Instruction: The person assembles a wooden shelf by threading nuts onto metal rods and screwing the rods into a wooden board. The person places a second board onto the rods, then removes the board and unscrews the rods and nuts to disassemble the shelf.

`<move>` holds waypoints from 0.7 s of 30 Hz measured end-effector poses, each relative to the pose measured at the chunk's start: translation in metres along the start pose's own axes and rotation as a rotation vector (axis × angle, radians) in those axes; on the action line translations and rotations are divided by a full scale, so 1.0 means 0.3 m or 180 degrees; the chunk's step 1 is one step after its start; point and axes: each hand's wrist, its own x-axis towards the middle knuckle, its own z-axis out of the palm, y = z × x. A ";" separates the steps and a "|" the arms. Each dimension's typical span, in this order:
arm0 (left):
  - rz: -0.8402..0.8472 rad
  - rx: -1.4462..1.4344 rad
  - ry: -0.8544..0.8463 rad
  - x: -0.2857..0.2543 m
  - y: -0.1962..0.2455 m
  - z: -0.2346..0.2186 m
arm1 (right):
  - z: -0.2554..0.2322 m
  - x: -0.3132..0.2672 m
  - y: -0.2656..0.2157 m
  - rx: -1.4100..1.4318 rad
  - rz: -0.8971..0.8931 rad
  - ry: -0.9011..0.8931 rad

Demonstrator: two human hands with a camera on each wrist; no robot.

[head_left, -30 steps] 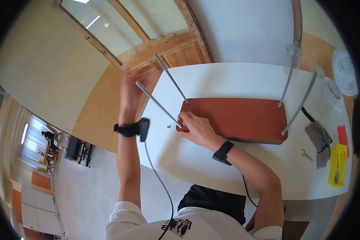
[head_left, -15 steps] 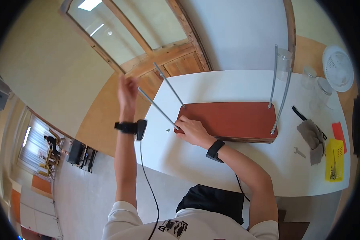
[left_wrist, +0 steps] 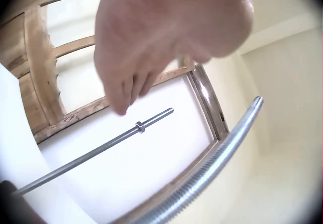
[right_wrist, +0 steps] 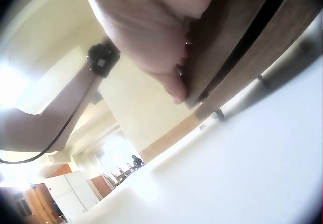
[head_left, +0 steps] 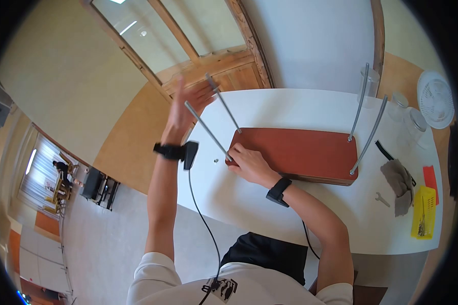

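Observation:
A red-brown board point(head_left: 300, 152) lies on the table, with a second board layer beneath it showing in the right wrist view. Metal threaded rods rise from its corners. My left hand point(head_left: 188, 104) is raised beside the far left rod point(head_left: 223, 107), its fingers fairly straight. In the left wrist view a nut point(left_wrist: 140, 127) sits partway along that rod, close to the fingertips; the near left rod point(left_wrist: 202, 178) crosses the foreground. My right hand point(head_left: 252, 165) pinches the foot of the near left rod at the board's corner, the thumb point(right_wrist: 174, 89) by the board's edge.
A small metal piece point(head_left: 216, 160) lies left of the board on the white table point(head_left: 269, 213). To the right are a wrench point(head_left: 382, 199), a grey cloth point(head_left: 399, 185), a yellow basket point(head_left: 417, 216) and a red strip point(head_left: 430, 178). Glass jars point(head_left: 416, 124) stand behind, near a white fan-like object point(head_left: 435, 99).
My left hand has gone from loosely curled to stretched-out fingers and moved right, toward the far left rod. The right hand keeps its place at the corner. The head view has shifted slightly.

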 end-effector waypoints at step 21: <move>0.0146 -0.0500 0.1668 -0.005 0.089 0.230 | -0.005 0.010 0.005 -0.0222 -0.0018 0.0175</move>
